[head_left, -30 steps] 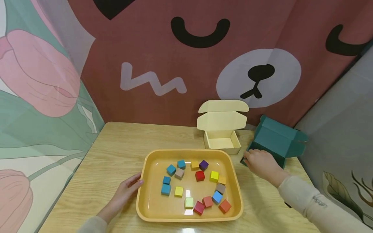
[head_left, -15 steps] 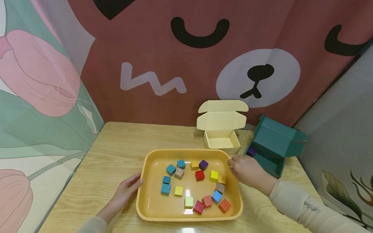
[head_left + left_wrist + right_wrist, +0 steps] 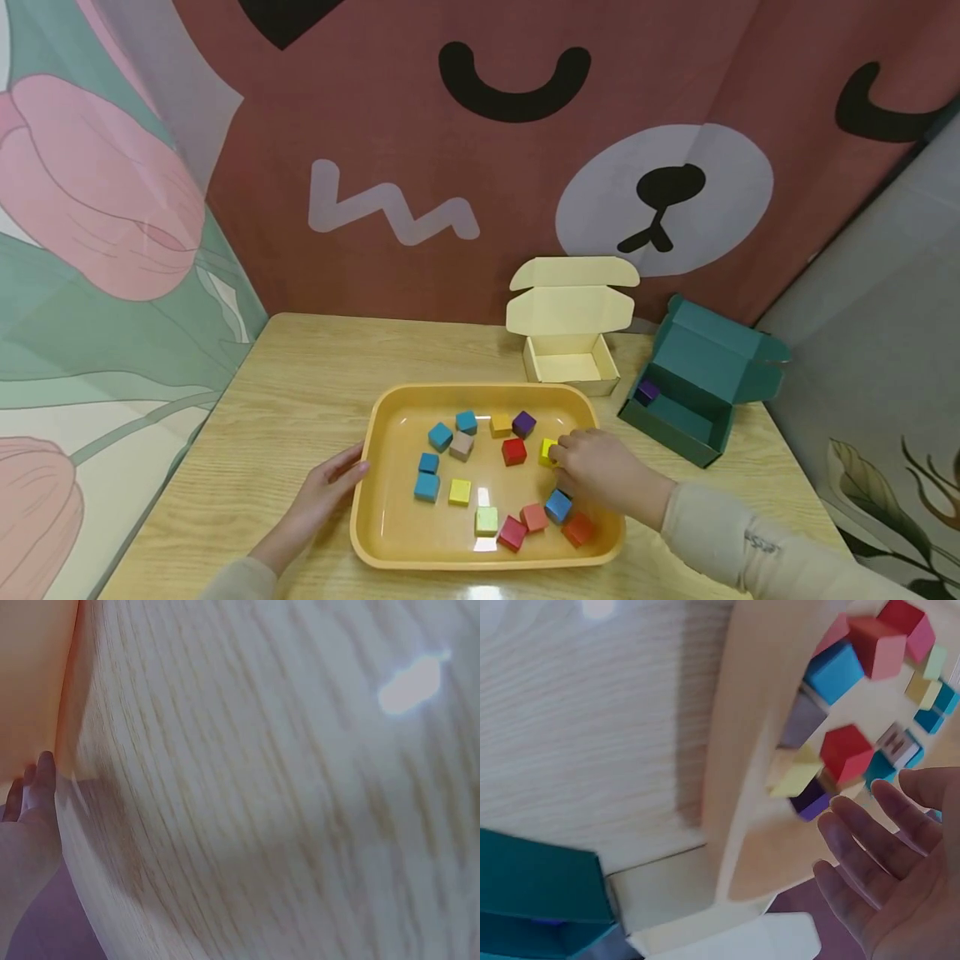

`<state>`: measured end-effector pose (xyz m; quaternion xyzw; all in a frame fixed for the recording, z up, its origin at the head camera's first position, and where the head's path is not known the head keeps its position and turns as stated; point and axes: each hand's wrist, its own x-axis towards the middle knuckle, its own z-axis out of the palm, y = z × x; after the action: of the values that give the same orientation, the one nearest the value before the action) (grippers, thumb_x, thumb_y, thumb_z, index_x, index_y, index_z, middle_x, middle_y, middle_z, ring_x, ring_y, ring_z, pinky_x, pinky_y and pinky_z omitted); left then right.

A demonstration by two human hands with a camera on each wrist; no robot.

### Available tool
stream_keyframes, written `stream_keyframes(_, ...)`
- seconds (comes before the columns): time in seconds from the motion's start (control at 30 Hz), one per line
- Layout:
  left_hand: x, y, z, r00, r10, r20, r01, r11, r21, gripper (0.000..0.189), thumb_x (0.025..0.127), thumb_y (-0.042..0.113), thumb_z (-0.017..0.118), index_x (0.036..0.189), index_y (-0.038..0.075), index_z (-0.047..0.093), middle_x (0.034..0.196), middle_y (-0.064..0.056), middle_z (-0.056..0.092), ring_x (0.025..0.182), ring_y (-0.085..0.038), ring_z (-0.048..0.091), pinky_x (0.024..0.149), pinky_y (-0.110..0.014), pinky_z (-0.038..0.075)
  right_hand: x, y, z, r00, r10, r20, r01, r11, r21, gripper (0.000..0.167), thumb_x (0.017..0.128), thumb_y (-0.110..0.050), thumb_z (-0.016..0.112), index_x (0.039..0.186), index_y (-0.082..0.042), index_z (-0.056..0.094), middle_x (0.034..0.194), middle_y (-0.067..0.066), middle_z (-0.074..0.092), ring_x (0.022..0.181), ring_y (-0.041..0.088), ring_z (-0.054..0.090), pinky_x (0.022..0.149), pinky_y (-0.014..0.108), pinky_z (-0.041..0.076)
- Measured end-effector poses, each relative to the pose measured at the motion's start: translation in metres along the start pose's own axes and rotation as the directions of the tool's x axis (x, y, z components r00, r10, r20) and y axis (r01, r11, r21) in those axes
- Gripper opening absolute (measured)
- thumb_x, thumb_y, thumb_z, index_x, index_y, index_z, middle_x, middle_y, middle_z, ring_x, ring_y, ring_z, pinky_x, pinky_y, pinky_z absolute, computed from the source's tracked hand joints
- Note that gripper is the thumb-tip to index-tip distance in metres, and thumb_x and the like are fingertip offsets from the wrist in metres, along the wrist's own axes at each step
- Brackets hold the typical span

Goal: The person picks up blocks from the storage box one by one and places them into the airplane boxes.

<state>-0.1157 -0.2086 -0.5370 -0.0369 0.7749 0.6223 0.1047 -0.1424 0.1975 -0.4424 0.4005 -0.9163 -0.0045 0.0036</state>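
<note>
A shallow orange tray point(image 3: 480, 564) holds several coloured cubes, among them red, blue, yellow, grey and green ones. My left hand point(image 3: 318, 496) rests its fingers against the tray's left wall, and in the left wrist view the fingers point(image 3: 45, 776) lie nearly straight along it. Over the tray's right side is my right hand point(image 3: 607, 469), beside a yellow cube point(image 3: 545, 452) it partly covers. The right wrist view shows that hand point(image 3: 896, 862) with spread, gently bent fingers holding nothing, close to a purple cube point(image 3: 810, 799) and a red cube point(image 3: 846, 752).
Behind the tray stands a cream cardboard box point(image 3: 572, 312) with its lid up. To its right is a teal box point(image 3: 667, 442), lid raised, with a purple cube point(image 3: 647, 392) inside. A patterned cloth point(image 3: 390, 283) hangs behind the wooden table point(image 3: 315, 358).
My right hand has moved left from the teal box to over the tray's right side. A purple cube now shows in the teal box. The left hand stays at the tray.
</note>
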Motion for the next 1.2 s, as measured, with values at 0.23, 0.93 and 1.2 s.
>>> stream_keyframes(0.23, 0.001, 0.000, 0.000, 1.000, 0.003, 0.006, -0.003, 1.000, -0.006, 0.056, 0.100, 0.027, 0.060, 0.146, -0.001, 0.044, 0.147, -0.021, 0.046, 0.135, -0.038, 0.044, 0.109, -0.045, 0.039, 0.005, -0.020, 0.004, 0.995, -0.040, 0.089, 0.037, 0.999, 0.034, 0.015, 0.088, -0.028, 0.076, 0.092, -0.014, 0.071, 0.080, -0.005, 0.066, 0.068, 0.011, 0.054, 0.066, 0.026, 0.050)
stream_keyframes(0.93, 0.001, -0.001, -0.003, 0.999, 0.023, 0.027, -0.023, 1.000, -0.003, 0.054, 0.102, 0.022, 0.057, 0.146, -0.005, 0.042, 0.148, -0.024, 0.044, 0.135, -0.040, 0.043, 0.108, -0.039, 0.041, 0.013, -0.033, 0.033, 0.958, -0.195, 0.210, 0.181, 0.980, 0.082, 0.022, 0.087, -0.031, 0.078, 0.105, -0.021, 0.071, 0.084, -0.014, 0.062, 0.075, 0.005, 0.051, 0.073, 0.021, 0.047)
stream_keyframes(1.2, 0.000, 0.000, -0.002, 1.000, 0.016, 0.024, -0.016, 1.000, -0.015, 0.054, 0.102, 0.021, 0.057, 0.146, -0.006, 0.041, 0.148, -0.025, 0.043, 0.136, -0.040, 0.042, 0.108, -0.038, 0.041, 0.012, -0.034, 0.043, 0.959, -0.233, 0.159, 0.233, 0.972, 0.023, 0.015, 0.087, -0.021, 0.077, 0.100, -0.020, 0.071, 0.080, -0.011, 0.062, 0.071, 0.005, 0.052, 0.066, 0.018, 0.044)
